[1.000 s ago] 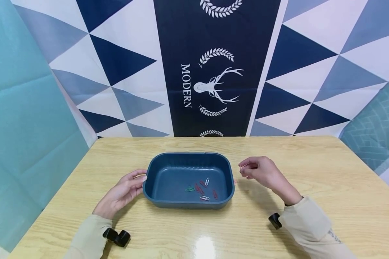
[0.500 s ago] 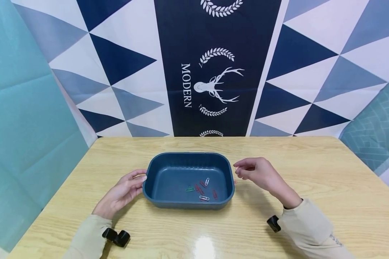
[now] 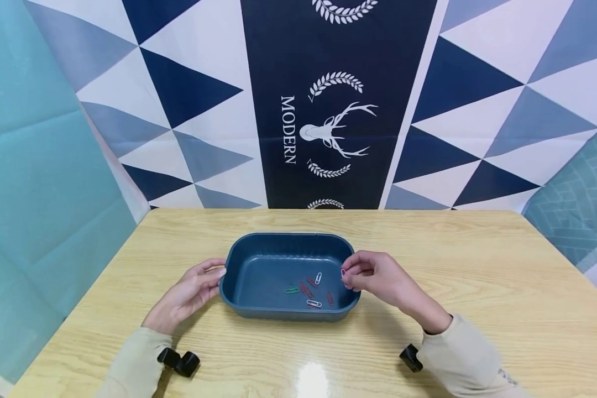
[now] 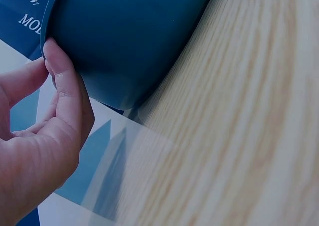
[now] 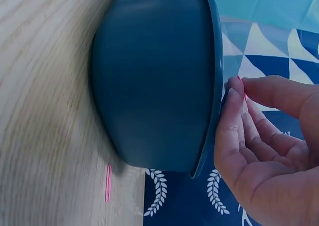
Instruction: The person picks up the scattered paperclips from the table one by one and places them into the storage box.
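Note:
A dark blue rectangular plastic tub sits on the wooden table. My left hand pinches its left rim, thumb on the rim and fingers against the outer wall. At the tub's right rim, my right hand pinches a pink paper clip between thumb and fingertip, the fingertips over the inside of the tub. On the tub floor lie a green paper clip, two white paper clips and several red paper clips, grouped right of centre.
Another pink paper clip lies on the table close to the tub's right side; the right hand hides it in the head view. Behind the table's far edge hangs a patterned backdrop. Teal cloth covers the left side.
My right hand has moved left with the pink paper clip, from beside the tub to over its right rim. The left hand has kept its hold on the rim.

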Demonstrator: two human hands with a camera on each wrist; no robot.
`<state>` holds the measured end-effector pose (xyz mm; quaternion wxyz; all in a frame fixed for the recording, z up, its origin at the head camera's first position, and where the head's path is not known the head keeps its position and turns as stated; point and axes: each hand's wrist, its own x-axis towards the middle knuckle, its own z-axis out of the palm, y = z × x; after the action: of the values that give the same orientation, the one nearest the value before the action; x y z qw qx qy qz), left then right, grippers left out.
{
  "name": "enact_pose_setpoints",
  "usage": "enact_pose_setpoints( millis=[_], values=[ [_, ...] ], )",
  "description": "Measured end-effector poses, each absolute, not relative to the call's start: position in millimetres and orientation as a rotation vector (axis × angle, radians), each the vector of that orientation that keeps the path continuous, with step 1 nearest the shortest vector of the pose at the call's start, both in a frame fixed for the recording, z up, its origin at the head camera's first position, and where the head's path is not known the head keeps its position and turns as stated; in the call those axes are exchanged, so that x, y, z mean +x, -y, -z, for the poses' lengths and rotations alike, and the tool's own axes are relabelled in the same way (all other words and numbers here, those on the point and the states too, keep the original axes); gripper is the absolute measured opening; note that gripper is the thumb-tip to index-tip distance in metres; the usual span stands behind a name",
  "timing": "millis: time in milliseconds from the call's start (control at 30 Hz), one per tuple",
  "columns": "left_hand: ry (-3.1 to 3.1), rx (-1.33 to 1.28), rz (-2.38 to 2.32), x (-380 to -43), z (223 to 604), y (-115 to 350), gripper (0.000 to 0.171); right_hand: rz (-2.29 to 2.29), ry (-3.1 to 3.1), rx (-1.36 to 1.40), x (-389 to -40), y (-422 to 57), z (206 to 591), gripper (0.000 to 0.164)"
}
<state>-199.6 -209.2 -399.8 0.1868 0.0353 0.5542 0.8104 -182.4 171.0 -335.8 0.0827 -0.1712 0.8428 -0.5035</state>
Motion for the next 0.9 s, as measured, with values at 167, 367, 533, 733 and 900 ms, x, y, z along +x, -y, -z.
enact_pose_setpoints(
  millis=[167, 367, 533, 733, 900],
  values=[
    [-1.555, 0.106, -2.279, -200.1, 400.1, 208.6, 0.024, 1.489, -2.508, -0.531, -180.5, -170.2, 336.8, 0.015],
    [-1.575, 0.096, -2.272, -198.8, 400.7, 209.5, 0.025, 1.489, -2.486, -0.585, -179.6, -169.2, 337.3, 0.014],
    [-1.571, 0.117, -2.280, -198.7, 400.8, 209.9, 0.025, 1.484, -2.490, -0.596, -179.3, -166.9, 337.5, 0.014],
    [-1.575, 0.103, -2.272, -197.6, 400.3, 209.7, 0.026, 1.445, -2.500, -0.617, -179.1, -166.0, 339.7, 0.014],
    [-1.606, 0.111, -2.262, -199.7, 399.9, 209.0, 0.026, 1.428, -2.519, -0.637, -179.3, -166.6, 339.4, 0.014]
  ],
)
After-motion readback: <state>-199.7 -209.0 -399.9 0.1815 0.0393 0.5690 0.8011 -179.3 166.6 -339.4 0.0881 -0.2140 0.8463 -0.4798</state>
